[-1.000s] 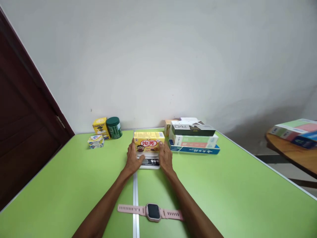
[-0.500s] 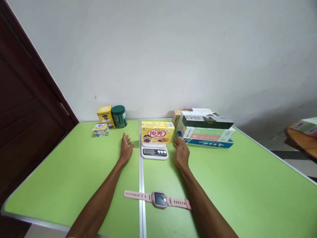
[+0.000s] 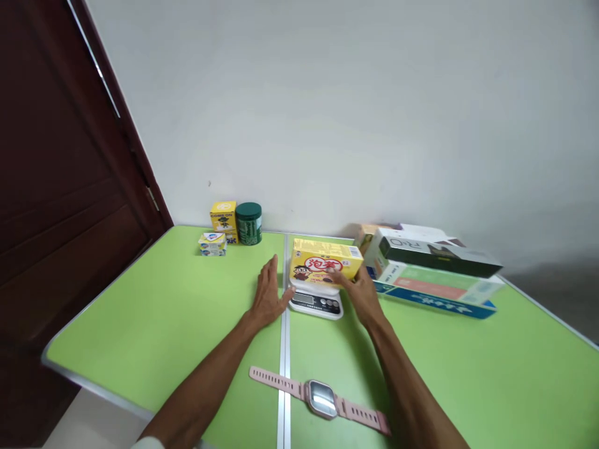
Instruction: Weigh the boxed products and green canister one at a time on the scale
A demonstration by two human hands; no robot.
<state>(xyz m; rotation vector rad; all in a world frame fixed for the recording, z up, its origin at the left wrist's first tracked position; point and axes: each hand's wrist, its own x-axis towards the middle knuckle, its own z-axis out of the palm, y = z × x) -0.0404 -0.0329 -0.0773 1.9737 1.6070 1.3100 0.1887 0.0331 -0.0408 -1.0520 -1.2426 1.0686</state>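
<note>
Head cam, fwd + down, over tbl [image 3: 187, 318], twd wall [image 3: 327, 118]

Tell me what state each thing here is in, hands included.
White scale, display unreadable
Yellow box, closed, standing on the scale
Right hand, gripping the yellow box
Left hand, open, beside the scale
Pink watch, unbuckled, strap laid out
Green jar, upright, lid on
COME ON box, upright, closed
Small box, appears closed
Long boxes, stacked

room (perhaps domestic), panelled door [image 3: 56, 187], pale wall [image 3: 327, 112]
</note>
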